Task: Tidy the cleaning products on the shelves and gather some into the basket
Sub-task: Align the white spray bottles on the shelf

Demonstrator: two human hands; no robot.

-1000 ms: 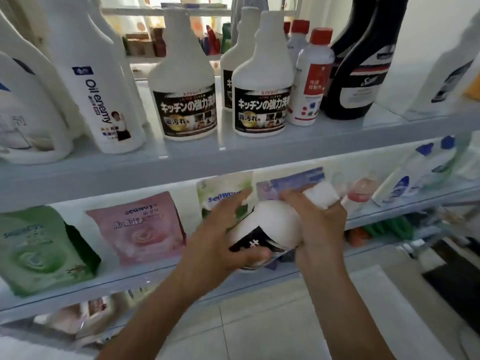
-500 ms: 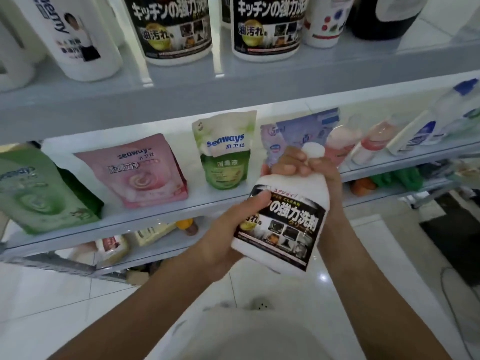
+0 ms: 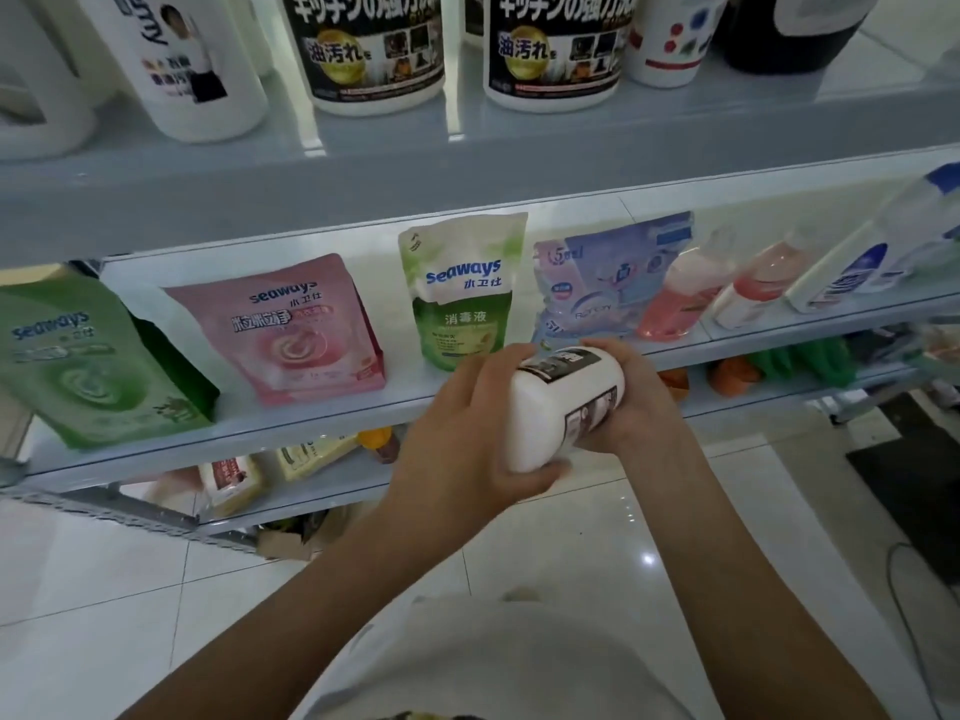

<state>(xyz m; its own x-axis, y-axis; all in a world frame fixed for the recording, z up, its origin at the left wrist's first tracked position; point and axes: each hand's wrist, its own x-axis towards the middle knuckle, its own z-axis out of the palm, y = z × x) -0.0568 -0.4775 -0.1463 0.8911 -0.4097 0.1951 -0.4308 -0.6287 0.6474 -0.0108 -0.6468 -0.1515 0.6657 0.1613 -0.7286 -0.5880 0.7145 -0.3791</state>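
Green pouch (image 3: pixel 78 356) and pink pouch (image 3: pixel 291 335) stand far left on the middle shelf (image 3: pixel 322 426), nothing touching them. Left grip (image 3: pixel 462 433) wraps the near, plain-white end of the cleaner bottle (image 3: pixel 550 413), thumb curled under it. Bottle is off the shelf, held out in front of the shelf edge and tipped nearly flat. Its long axis runs from lower left by the body, up and away to the right. Right grip (image 3: pixel 644 402) cups the far, labelled end from the right, fingers curled round. Both are closed on the bottle; the left sits nearer the camera. Cap hidden, can't tell which end leads. Basket not in view, so the drop direction is a guess, probably downward.
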